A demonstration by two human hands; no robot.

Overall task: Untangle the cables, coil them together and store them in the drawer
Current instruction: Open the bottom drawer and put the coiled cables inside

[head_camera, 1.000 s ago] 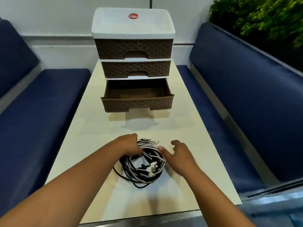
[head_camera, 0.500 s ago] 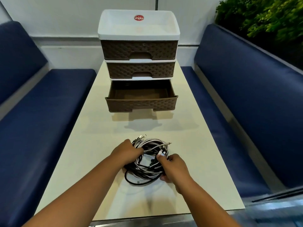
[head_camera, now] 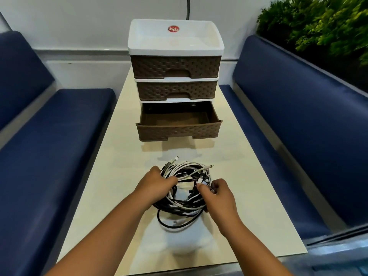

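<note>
A round coil of black and white cables (head_camera: 184, 206) lies on the cream table (head_camera: 249, 196), with several plug ends sticking out at its far side. My left hand (head_camera: 157, 184) grips the coil's left side. My right hand (head_camera: 218, 196) is closed on its right side, fingers pinching strands near a connector. One black loop sags out toward me. Beyond the coil stands a three-drawer unit with brown woven fronts and a white top (head_camera: 175, 36). Its bottom drawer (head_camera: 179, 128) is pulled open and looks empty.
Blue padded benches (head_camera: 49, 146) run along both sides of the narrow table. Green plants (head_camera: 318, 22) fill the back right corner. The two upper drawers are shut. A bare strip of table separates the coil from the open drawer.
My right hand went from open beside the coil to closed on its right side. Both hands have gathered the cables tighter. The view has shifted slightly.
</note>
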